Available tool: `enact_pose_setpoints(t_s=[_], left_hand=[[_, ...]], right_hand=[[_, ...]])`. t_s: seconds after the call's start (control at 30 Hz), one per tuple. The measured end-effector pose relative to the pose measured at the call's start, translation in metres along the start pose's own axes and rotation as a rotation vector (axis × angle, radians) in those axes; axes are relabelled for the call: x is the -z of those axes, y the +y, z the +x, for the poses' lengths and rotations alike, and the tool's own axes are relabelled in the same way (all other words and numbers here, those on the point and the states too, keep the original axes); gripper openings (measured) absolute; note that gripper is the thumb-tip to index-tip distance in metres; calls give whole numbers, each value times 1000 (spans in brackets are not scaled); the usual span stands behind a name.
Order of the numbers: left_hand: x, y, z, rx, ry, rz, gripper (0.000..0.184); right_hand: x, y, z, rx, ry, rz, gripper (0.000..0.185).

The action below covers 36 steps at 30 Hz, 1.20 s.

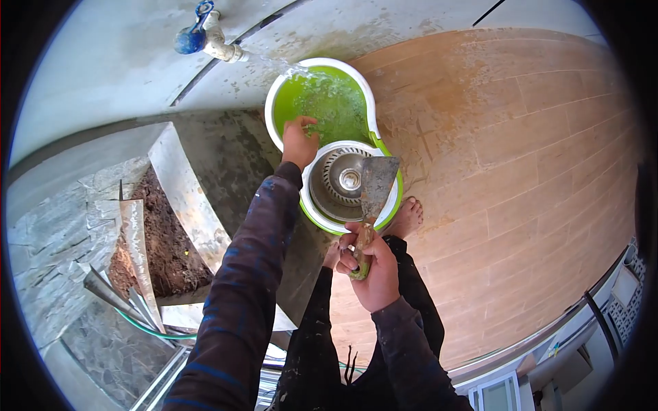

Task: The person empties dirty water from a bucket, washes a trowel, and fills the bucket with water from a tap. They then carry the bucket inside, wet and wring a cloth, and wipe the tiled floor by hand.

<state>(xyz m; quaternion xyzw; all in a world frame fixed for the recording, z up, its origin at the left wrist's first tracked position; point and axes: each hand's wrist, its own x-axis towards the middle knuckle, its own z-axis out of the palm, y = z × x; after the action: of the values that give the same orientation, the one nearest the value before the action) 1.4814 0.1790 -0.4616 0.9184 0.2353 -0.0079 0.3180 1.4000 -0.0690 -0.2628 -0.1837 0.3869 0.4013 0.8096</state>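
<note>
Water runs from a wall tap (209, 35) with a blue handle into a green bucket with a white rim (371, 92). My left hand (300, 142) is over the bucket's near left rim, its fingers apart over the water and nothing visible in them. A metal spinner basket (329, 179) sits in the bucket's nearer, smaller section. My right hand (373, 270) is wrapped round the handle of a scraper (378, 185), whose wide, stained blade points up and away, above the right side of the basket.
Wood-look floor tiles (507, 171) extend to the right. At left lies a planter of soil (168, 240) with a pale edge and metal strips (137, 253). My bare foot (409, 216) is beside the bucket. A green hose (154, 333) lies lower left.
</note>
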Motion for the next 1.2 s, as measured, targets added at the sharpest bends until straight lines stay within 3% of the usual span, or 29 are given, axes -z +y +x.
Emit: enact_pose_setpoints(t_s=[0.07, 0.1, 0.17, 0.27, 0.37, 0.4, 0.5, 0.6, 0.9, 1.03, 1.2], left_hand=[[20, 15, -18, 133, 116, -254, 22], [30, 26, -27, 309, 112, -469, 12], [54, 48, -49, 368, 72, -377, 13], [62, 59, -88, 526, 40, -321, 38], [64, 82, -129, 610, -232, -302, 52], [56, 82, -142, 663, -372, -479, 53], [60, 95, -169, 692, -667, -1018, 50], [60, 86, -169, 733, -698, -1173, 42], [51, 88, -138, 881, -515, -1253, 34], [51, 94, -130, 878, -518, -1117, 30], [51, 83, -129, 869, -697, -1405, 22]], right_hand=[[3, 6, -1, -18, 23, -90, 33], [3, 11, -2, -10, 105, -167, 29], [12, 20, -3, -15, 151, -221, 26], [29, 36, 0, -18, 204, -317, 20], [25, 47, 1, 24, 231, -385, 20], [20, 49, 3, 27, 223, -399, 18], [16, 60, 7, 23, 198, -378, 16], [19, 64, 10, 10, 175, -337, 16], [12, 61, 18, 1, 205, -397, 12], [13, 58, 15, -11, 190, -412, 12], [11, 53, 14, 11, 200, -364, 11]])
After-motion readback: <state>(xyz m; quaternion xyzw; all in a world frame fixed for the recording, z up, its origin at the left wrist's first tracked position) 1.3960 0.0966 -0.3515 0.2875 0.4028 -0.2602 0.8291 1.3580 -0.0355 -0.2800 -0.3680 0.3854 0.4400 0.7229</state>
